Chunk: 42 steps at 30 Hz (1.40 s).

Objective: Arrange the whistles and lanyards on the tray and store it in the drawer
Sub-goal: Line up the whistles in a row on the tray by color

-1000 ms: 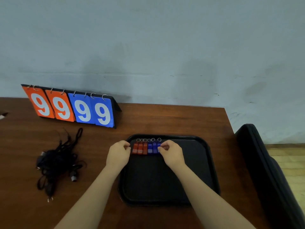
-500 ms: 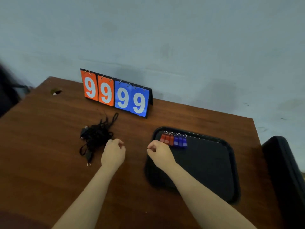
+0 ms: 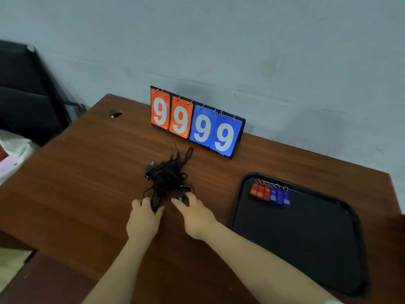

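Risk, tangle: the lanyards lie in one knotted black heap. A pull on a single strap end would probably drag the whole clump or tighten the knots.
Risk, whistles: a clump carried over in one piece could sweep the whistles out of their neat row.
Risk, scoreboard: the flip scoreboard stands just behind the heap, so a trailing loop might catch it.
Left hand: palm down at the near edge of the heap, with a strap end lying between thumb and fingers. I cannot tell whether it is pinched.
Right hand: palm down beside the left, fingers spread wide, their tips at a clip on the heap's edge and holding nothing.
Lanyards' place: on the worktop, well apart from the tray.
Whistles' place: three red and three blue, side by side in the tray's far left corner.
Step in hand: probably sorting out the lanyards, with the drawer to come later.
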Motion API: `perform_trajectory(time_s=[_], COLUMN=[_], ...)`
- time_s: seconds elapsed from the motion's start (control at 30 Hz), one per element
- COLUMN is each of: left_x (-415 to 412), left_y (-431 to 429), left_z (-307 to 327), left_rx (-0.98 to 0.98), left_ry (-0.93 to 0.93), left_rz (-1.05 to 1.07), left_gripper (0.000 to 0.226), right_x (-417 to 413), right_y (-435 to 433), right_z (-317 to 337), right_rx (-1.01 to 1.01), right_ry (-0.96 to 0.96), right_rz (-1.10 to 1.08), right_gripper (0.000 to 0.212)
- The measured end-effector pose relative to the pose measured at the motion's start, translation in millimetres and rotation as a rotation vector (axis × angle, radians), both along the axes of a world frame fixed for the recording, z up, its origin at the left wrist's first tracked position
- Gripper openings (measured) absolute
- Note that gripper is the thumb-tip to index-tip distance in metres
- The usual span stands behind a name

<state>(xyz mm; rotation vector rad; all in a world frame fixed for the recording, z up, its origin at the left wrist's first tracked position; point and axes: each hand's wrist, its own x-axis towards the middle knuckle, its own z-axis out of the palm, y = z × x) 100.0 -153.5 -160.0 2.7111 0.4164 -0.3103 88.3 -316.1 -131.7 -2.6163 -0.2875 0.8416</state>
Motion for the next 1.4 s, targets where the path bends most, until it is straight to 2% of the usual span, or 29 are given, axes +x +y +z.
perform_trajectory(time_s=[0.07,0.13,0.23,0.33,0.47,0.63,0.7,0.77,0.9,0.97,1.03,1.1,1.2,1.33,1.4], left_x=[3.0,5.1,3.5,-3.7,-20.8,-32.0,-33.8,-36.8,-43.1,-46.2,-49.7,-54.7,-59.3,-59.8,-60.1], left_y=[1.0,2.3,1.7,-7.5,-34.9,-75.2,-87.1,-97.9,-125.8,-143.9,-164.0,-184.0,-210.3,-235.7,-245.5], left_z=[-0.8,-1.2,0.5,7.5,22.4,51.0,61.1,68.8,83.4,90.5,96.2,103.8,113.6,122.3,126.0], left_rx=[0.000,-0.033,-0.131,-0.311,-0.712,-1.433,-1.599,-1.673,-1.690,-1.628,-1.489,-1.315,-1.154,-1.042,-1.059], left_ry=[-0.008,-0.026,-0.039,-0.078,-0.088,0.068,0.122,0.179,0.346,0.430,0.464,0.451,0.356,0.274,0.287], left_rz=[-0.022,-0.035,-0.003,0.093,0.229,0.502,0.543,0.515,0.468,0.450,0.308,0.120,-0.084,-0.181,-0.218], left_gripper=[0.050,0.044,0.045,0.043,0.040,0.027,0.029,0.030,0.025,0.027,0.023,0.022,0.029,0.018,0.016], right_x=[5.1,5.7,-4.5,-19.5,-30.2,-38.9,-44.8,-51.6,-67.9,-77.1,-87.4,-98.8,-115.3,-133.0,-139.5], right_y=[5.9,4.6,-4.1,-12.6,-23.2,-46.1,-58.4,-72.1,-102.6,-118.3,-133.7,-149.4,-170.6,-192.1,-200.0], right_z=[-2.3,-7.6,-16.5,-16.8,-12.5,5.0,15.1,26.7,48.8,55.5,60.6,64.3,69.0,69.6,68.2], right_rx=[-0.068,-0.075,0.043,0.197,0.438,0.814,0.906,0.946,1.048,1.087,1.093,1.055,1.015,1.044,1.081], right_ry=[-0.001,-0.025,-0.115,-0.227,-0.215,-0.132,-0.119,-0.122,-0.150,-0.176,-0.228,-0.294,-0.353,-0.387,-0.379], right_rz=[-0.001,0.010,-0.048,-0.218,-0.546,-0.871,-0.923,-0.945,-1.006,-1.050,-1.076,-1.088,-1.105,-1.151,-1.184], right_gripper=[0.086,0.078,0.048,0.011,0.027,0.015,0.020,0.018,0.020,0.024,0.028,0.030,0.032,0.033,0.031])
